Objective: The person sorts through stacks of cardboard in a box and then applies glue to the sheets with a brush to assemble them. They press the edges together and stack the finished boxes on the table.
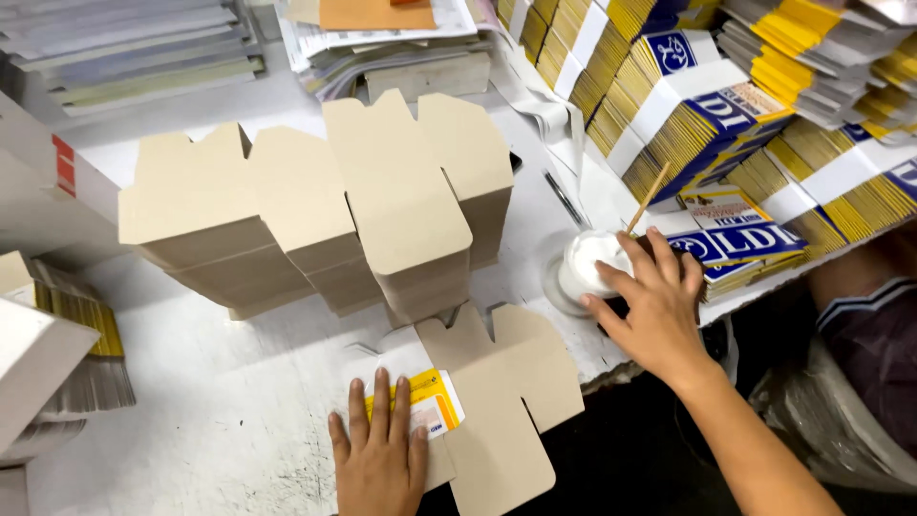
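At the left of the bench point(220, 401), short stacks of folded cartons sit at the edge, and behind them stand three taller stacks of flat brown carton blanks point(315, 210), plain side up.

Nearer the front edge, the left hand point(380, 449) lies flat, fingers spread and straight, pressing down on a small yellow-and-white printed flap point(432, 401). That flap belongs to a single brown carton blank point(497, 401) lying unfolded on the bench. The blank stretches away to the right of the hand, its long axis running from the back of the bench down toward the front edge and over it. This grip is open and holds nothing closed in it; it only pins the blank.

Further right, well apart from the blank, the right hand point(654, 306) rests with fingers loosely curled over the rim of a small white pot point(592, 263). The pot holds something white, perhaps paste. A thin wooden stick point(648, 199) rises out of it, tilted to the right. Whether the fingers pinch the stick, I cannot tell.

So the left hand is on the blank; the right is at the pot.

Behind and right, banded bundles of yellow-and-blue printed cartons point(707, 115) are piled.
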